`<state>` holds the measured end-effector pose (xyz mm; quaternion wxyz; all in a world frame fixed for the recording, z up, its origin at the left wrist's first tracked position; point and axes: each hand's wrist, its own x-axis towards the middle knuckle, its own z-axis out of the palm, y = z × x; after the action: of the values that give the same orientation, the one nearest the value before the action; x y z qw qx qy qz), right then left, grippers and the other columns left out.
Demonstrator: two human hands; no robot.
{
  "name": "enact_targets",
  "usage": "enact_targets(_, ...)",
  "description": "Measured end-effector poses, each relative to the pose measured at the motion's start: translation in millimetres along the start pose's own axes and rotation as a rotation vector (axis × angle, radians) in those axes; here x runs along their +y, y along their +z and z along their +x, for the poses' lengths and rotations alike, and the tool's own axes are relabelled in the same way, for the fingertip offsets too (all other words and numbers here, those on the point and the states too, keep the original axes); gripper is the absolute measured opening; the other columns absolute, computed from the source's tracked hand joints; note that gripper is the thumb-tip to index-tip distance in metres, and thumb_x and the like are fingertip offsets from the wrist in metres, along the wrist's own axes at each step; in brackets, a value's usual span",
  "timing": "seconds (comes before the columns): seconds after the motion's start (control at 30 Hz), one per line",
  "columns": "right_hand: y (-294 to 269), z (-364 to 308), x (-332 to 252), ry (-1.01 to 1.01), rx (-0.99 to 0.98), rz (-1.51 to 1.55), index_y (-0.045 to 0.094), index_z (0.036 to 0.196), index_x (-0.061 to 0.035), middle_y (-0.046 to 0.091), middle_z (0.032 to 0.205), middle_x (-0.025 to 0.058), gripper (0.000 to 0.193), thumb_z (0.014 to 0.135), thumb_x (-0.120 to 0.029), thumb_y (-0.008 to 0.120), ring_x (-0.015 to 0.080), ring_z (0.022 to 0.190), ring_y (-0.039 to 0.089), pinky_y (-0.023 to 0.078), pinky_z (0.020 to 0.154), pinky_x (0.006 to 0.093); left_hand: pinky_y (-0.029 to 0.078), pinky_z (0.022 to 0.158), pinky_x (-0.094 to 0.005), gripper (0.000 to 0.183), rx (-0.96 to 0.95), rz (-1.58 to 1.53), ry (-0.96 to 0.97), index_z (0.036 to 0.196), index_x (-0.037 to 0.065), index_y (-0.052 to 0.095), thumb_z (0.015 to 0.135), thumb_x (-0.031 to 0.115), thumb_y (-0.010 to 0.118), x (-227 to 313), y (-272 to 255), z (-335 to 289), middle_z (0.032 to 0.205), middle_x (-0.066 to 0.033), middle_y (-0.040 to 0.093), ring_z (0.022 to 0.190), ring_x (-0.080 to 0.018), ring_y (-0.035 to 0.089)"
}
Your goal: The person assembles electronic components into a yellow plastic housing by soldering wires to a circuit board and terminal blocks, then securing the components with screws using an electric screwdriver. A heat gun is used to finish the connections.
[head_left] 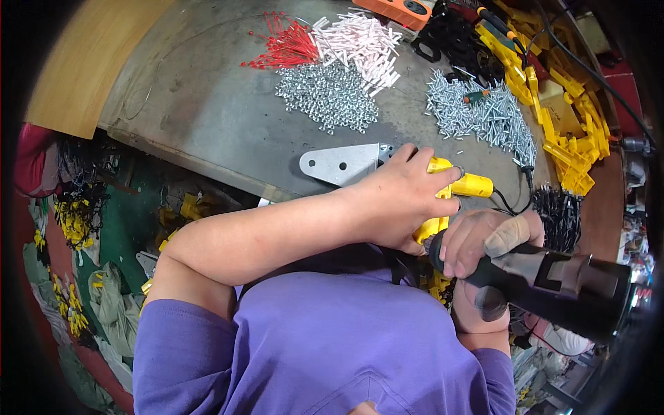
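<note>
My left hand (398, 197) is wrapped over a yellow plastic housing (474, 185) at the front edge of the bench, fingers spread across it. A short black cord leads off the housing's right end. Left of that hand a flat grey metal bracket (328, 164) with two holes sticks out; whether it joins the housing is hidden by my fingers. My right hand (474, 238), with a tan wrap on one finger, grips a black power drill (577, 283). The drill's nose meets the near end of the housing; its tip is out of sight.
On the grey bench (200, 111) lie piles of red ties (285, 45), white sleeves (360, 45), nuts (328, 97) and screws (477, 111). Yellow housings (574, 138) heap up at right, near black rings (460, 41) and an orange power strip (398, 10). A small screwdriver (476, 97) rests on the screws.
</note>
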<state>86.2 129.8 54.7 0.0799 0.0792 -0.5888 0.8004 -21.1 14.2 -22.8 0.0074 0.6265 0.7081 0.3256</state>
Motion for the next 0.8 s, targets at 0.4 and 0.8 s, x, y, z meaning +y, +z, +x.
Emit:
enact_targets(0.4,-7.7,7.8,2.6,-0.071,-0.426,-0.093,0.058,0.093,-0.0038,0.062,0.065,0.0129,0.018,0.089,-0.022,0.057,0.0276,0.05,0.06,0.05,0.051,0.0385,0.039,0.092,-0.0504,0.054,0.054,0.003,0.049,0.101,0.016,0.062,0.055,0.038,0.082,10.0,8.6,-8.2,0.127,-0.0145,0.049,0.11,-0.0401,0.047)
enact_targets(0.8,-32.9,42.4,-26.0,-0.405,-0.251,-0.01,0.047,0.116,-0.0033,0.055,0.073,0.0066,0.053,0.081,-0.04,0.065,0.019,0.055,0.054,0.045,0.057,0.035,0.036,0.096,-0.0556,0.047,-0.05,0.131,0.047,0.114,0.023,0.058,0.071,0.042,0.067,13.9,6.4,-8.6,0.13,-0.01,0.047,0.114,-0.042,0.044)
